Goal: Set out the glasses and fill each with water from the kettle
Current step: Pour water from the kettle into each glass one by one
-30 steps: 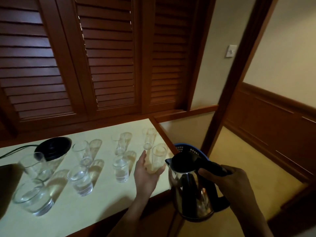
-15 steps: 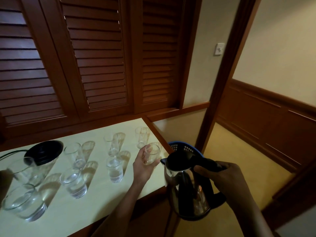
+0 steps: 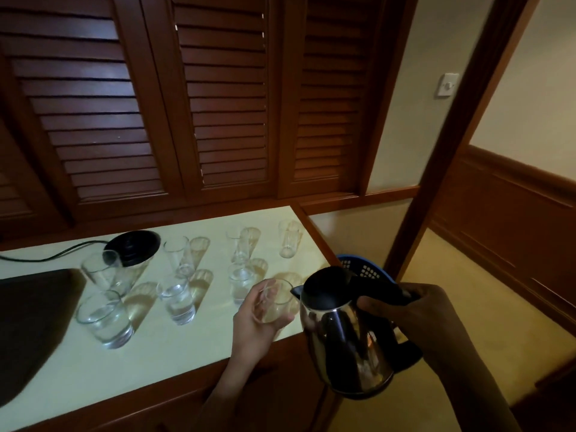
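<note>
My left hand (image 3: 254,322) grips a clear empty glass (image 3: 274,300), lifted off the pale counter (image 3: 156,353) and tilted toward the kettle. My right hand (image 3: 405,310) holds the black handle of a steel kettle (image 3: 343,338) just right of the counter's edge, its spout next to the glass rim. Several other glasses stand on the counter in two rows: near ones with water (image 3: 106,319), (image 3: 179,299), (image 3: 240,279), and far ones (image 3: 179,254), (image 3: 288,236) that look empty.
The black kettle base (image 3: 132,246) with its cord sits at the back left of the counter. A dark tray (image 3: 28,322) lies at the left. A blue basket (image 3: 364,268) stands on the floor behind the kettle. Louvred wooden doors back the counter.
My left hand closed on the rightmost near glass, lifted it off the counter and brought it toward the kettle spout. The kettle stayed in my right hand.
</note>
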